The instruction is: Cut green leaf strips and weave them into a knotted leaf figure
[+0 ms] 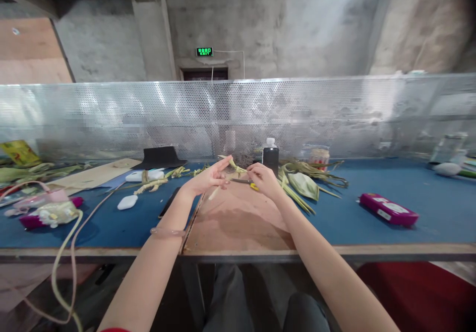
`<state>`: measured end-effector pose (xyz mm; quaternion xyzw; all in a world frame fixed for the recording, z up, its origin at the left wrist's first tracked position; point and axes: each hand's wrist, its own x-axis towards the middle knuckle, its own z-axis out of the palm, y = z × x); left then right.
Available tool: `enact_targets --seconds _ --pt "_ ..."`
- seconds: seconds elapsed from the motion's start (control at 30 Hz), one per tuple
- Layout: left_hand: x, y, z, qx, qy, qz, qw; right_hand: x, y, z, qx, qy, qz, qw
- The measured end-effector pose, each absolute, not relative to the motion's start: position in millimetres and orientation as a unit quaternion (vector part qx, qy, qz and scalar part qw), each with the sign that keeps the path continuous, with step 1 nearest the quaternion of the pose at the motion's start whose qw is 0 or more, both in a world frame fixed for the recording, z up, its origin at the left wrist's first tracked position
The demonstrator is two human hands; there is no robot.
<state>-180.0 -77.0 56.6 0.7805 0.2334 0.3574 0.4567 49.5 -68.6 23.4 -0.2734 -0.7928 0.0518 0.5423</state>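
Note:
Between my two hands, above a bare wooden board (238, 228), is a small pale green piece of folded or knotted leaf strip (237, 168). My left hand (205, 179) has its thumb and fingers closed around the left side of this piece, and a pale strip end (213, 193) hangs below the fingers. At the right side, my right hand (263, 178) pinches the strip with thumb and fingertips. A small yellow thing (254, 186) and a dark slim object lie on the board just behind and under the hands; their kind is unclear.
A phone (270, 161) leans upright before a bottle. Green leaves (304, 185) lie right of the board, with a purple packet (388, 210) farther right. On the left are a white case (127, 202), cables (74, 252) and leaf scraps. A perforated metal screen (148, 113) closes the back.

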Motion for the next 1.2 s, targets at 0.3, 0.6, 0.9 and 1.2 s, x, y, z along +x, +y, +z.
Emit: enact_targets --seconds 0.3,0.6,0.9,1.2 --pt "-169 -72 55 0.759 0.249 0.418 0.433 45 -63 16 -0.257 -0.814 0.043 0.519" --pt "-160 -66 46 0.752 0.26 0.444 0.413 40 -66 17 -0.254 -0.812 0.061 0.522" --pt "-165 -69 52 0.777 0.286 0.419 0.373 45 -73 26 -0.284 -0.784 0.094 0.544" --pt "-168 -66 50 0.779 0.288 0.418 0.368 44 -72 23 -0.271 -0.791 0.1 0.538"
